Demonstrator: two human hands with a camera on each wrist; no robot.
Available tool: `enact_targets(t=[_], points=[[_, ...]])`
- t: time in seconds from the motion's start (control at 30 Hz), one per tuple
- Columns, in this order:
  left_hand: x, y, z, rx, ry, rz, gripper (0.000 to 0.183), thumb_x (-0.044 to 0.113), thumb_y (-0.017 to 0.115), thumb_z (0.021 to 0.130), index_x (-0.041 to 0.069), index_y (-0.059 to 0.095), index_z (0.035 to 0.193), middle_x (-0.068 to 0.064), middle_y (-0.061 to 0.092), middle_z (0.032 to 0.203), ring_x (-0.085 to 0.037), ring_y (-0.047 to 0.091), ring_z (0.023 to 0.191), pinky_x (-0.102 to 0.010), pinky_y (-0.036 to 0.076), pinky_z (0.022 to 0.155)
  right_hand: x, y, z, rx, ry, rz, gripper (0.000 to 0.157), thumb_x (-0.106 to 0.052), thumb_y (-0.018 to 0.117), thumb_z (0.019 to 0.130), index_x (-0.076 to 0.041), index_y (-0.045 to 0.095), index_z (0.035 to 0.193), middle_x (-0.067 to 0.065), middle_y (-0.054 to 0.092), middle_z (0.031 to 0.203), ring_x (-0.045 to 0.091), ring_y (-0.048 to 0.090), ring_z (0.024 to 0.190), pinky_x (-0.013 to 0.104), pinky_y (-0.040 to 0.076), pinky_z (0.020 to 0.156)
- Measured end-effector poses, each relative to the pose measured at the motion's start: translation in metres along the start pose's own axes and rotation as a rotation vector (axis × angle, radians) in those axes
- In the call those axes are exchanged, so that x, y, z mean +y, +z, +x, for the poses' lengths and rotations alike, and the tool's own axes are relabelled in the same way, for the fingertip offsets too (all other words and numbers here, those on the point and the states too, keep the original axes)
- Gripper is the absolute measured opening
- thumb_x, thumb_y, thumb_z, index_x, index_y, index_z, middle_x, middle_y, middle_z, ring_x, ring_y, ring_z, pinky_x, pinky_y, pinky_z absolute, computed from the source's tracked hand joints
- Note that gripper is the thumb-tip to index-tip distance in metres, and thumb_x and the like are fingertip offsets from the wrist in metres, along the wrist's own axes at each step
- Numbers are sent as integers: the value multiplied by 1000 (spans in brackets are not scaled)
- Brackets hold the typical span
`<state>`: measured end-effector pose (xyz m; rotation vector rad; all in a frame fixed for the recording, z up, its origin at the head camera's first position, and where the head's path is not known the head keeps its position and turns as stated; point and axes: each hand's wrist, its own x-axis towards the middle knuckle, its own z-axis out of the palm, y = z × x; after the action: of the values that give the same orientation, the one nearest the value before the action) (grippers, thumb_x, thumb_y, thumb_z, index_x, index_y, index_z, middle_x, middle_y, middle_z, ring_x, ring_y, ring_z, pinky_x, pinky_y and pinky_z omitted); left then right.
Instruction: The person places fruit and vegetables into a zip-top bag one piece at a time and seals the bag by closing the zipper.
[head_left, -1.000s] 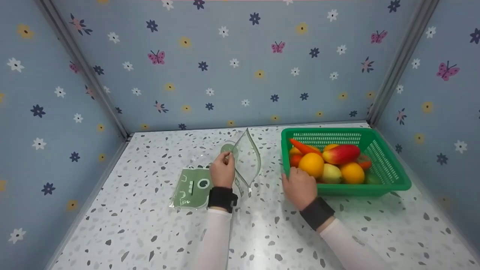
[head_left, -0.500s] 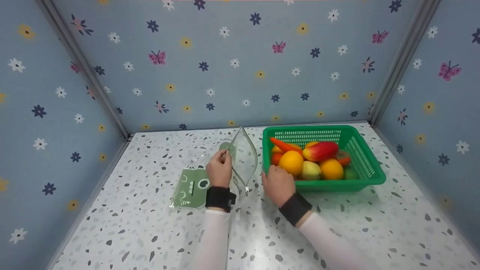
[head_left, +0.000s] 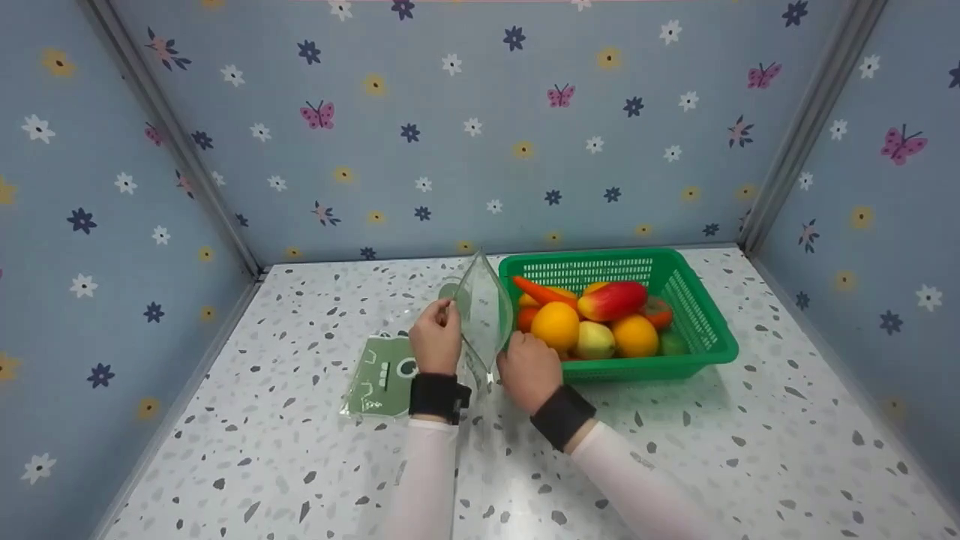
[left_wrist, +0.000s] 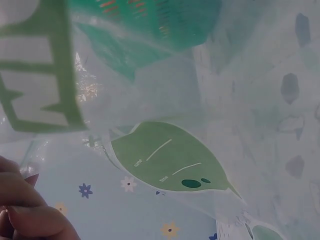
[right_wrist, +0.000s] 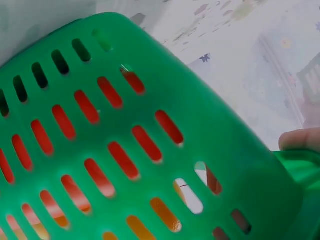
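My left hand [head_left: 437, 337] pinches the edge of a clear plastic zip bag [head_left: 484, 319] with green print. The bag stands with its mouth gaping to the right, against the basket's left side. In the left wrist view a green leaf print [left_wrist: 170, 157] shows on the film, with the basket blurred behind it. My right hand [head_left: 531, 373] grips the near left corner of a slotted green plastic basket [head_left: 660, 366]. Inside lie a carrot [head_left: 545, 292], a red-yellow mango [head_left: 613, 301], oranges [head_left: 555, 328] and a pale yellow fruit [head_left: 595, 341]. The right wrist view shows the slotted wall [right_wrist: 220, 125] close up.
A flat green pack with a cartoon eye [head_left: 384, 375] lies left of my left hand, partly under it. The speckled white tabletop [head_left: 300, 450] is bounded by flowered panels [head_left: 480, 172] at the back and both sides.
My right hand has pulled the basket leftward across the table until it meets the bag. The left hand stays nearly in place, still pinching the bag's edge.
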<state>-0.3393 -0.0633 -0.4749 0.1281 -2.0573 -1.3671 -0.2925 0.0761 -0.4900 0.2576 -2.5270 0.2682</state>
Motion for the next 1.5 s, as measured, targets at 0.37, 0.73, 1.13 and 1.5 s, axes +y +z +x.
enact_targets(t=[0.37, 0.73, 1.13, 1.5], points=[[0, 0, 1, 3, 6, 1, 16, 12, 68, 96, 0, 78, 99, -3, 56, 61, -12, 45, 54, -29, 37, 58, 11, -21, 6, -167, -30, 102, 31, -31, 66, 99, -2, 63, 90, 11, 61, 68, 31, 65, 61, 44, 57, 58], [3, 2, -3, -17, -4, 5, 17, 12, 68, 96, 1, 78, 102, -1, 52, 60, -11, 43, 54, -28, 37, 57, 60, -70, 70, -353, 162, 280, 59, -41, 67, 99, -3, 52, 142, 24, 60, 129, 39, 58, 111, 51, 55, 100], [2, 4, -6, -30, 26, 29, 18, 13, 67, 96, 1, 78, 103, -5, 57, 61, -13, 45, 54, -31, 39, 57, 82, -43, 91, -681, 75, 173, 74, -50, 70, 95, -5, 47, 150, 22, 60, 132, 38, 57, 112, 52, 53, 101], [4, 6, -6, -32, 19, 35, 14, 12, 68, 95, 2, 78, 99, -2, 53, 60, -12, 43, 54, -29, 36, 57, 77, -41, 86, -815, 42, 83, 94, -60, 81, 79, -15, 47, 153, 20, 55, 135, 33, 57, 107, 48, 55, 94]])
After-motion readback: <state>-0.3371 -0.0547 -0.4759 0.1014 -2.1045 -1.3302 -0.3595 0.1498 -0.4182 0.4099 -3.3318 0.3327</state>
